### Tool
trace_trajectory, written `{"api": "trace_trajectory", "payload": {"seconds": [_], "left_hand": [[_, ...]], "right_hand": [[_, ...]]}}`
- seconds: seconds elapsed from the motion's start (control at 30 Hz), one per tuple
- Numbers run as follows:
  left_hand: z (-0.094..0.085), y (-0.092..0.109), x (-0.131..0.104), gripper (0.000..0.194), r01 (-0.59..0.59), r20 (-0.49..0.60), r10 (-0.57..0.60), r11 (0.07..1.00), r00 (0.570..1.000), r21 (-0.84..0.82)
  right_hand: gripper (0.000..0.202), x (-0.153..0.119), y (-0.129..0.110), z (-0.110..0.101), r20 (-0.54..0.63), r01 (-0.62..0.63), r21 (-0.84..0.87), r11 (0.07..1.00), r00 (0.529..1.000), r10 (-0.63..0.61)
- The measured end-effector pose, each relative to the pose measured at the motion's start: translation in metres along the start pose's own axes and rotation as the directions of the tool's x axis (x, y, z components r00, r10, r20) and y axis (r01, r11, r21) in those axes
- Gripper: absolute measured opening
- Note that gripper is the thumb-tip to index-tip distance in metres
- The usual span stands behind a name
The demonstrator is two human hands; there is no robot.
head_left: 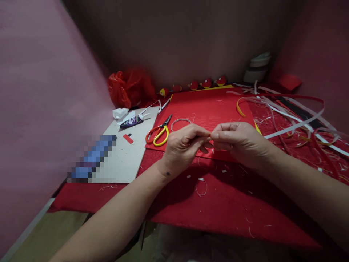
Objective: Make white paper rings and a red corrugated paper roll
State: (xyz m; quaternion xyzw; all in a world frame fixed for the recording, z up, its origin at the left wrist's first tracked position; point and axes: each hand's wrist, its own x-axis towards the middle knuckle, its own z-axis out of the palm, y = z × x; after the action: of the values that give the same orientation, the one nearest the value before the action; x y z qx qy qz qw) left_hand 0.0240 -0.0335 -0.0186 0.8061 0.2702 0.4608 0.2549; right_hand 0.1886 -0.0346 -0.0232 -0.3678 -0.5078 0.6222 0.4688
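Note:
My left hand [182, 145] and my right hand [237, 142] meet fingertip to fingertip above the red corrugated sheet [209, 105]. Both are closed in a pinch on a small red piece [210, 135], mostly hidden by the fingers, so its kind does not show. To the left of my left hand, scissors [161, 133] with one red and one yellow handle lie on the sheet's left edge. A thin pale loop of thread [181, 120] rests just behind that hand. Closer to me, another small loop [201, 187] with a white tab lies on the red cloth.
A grey board [128, 160] at left carries a glue tube [131, 121] and a red strip [128, 138]. Behind are a red plastic bag [131, 87] and several small red bird figures [206, 83]. Loose paper strips [297, 120] and thread scraps cover the right side.

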Motion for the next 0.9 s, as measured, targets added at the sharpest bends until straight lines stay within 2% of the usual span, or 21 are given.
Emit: {"api": "trace_trajectory", "payload": {"seconds": [0.1,0.23,0.43,0.57,0.77,0.9], "left_hand": [[-0.0036,-0.0022,0.0008,0.009,-0.102,0.064,0.090,0.970,0.994,0.221],[-0.0033,-0.0056,0.0014,0.010,-0.239,0.144,0.195,0.864,0.970,0.442],[-0.0014,-0.0084,-0.0012,0.009,-0.330,0.282,0.188,0.697,0.941,0.637],[-0.0029,-0.0084,-0.0026,0.012,-0.372,0.316,0.203,0.612,0.927,0.698],[-0.0056,-0.0098,-0.0018,0.016,-0.399,0.346,0.214,0.636,0.914,0.661],[-0.0056,-0.0097,-0.0001,0.016,-0.364,0.313,0.208,0.703,0.927,0.611]], "right_hand": [[0.014,-0.0011,-0.0012,0.0001,-0.054,0.021,-0.171,0.985,0.998,-0.031],[0.013,-0.0036,-0.0029,0.0023,-0.133,-0.001,-0.325,0.946,0.990,-0.044],[0.014,-0.0045,0.0002,0.0036,-0.128,-0.032,-0.331,0.943,0.992,-0.011],[0.014,-0.0036,0.0033,0.0016,-0.092,-0.038,-0.285,0.958,0.996,0.012],[0.013,-0.0025,0.0056,0.0000,-0.074,-0.064,-0.292,0.954,0.996,0.044],[0.013,-0.0019,0.0062,-0.0012,-0.079,-0.057,-0.318,0.946,0.996,0.034]]}}
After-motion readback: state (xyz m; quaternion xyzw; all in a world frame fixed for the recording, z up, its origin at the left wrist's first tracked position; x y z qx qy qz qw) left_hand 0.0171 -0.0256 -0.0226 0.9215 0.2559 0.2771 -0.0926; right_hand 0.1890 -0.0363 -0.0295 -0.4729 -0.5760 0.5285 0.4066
